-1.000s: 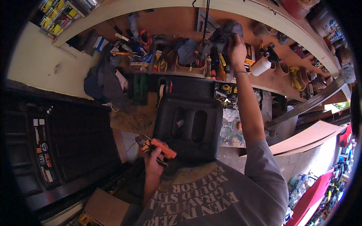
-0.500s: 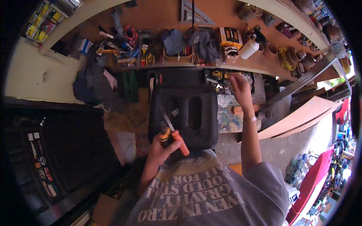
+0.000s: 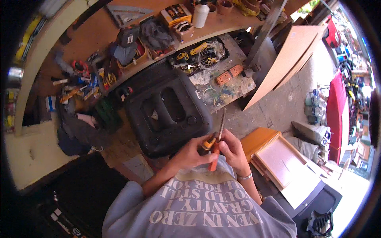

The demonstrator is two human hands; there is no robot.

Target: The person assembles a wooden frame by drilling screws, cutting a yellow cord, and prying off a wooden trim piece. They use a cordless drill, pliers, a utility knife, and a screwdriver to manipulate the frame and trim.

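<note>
Both hands meet low centre, close to the chest. Left hand (image 3: 189,152) clenched on the orange-handled saw (image 3: 214,152), grip at the handle's top. Right hand (image 3: 234,152) wrapped around the same handle from 3 o'clock. Thin blade points to 12 o'clock. Black plastic case (image 3: 166,111) sits just at 11 o'clock of the hands, on the cluttered bench (image 3: 234,85).

bench (image 3: 234,85) — black case (image 3: 164,113) | orange block (image 3: 229,74) | cables (image 3: 198,55)
</note>
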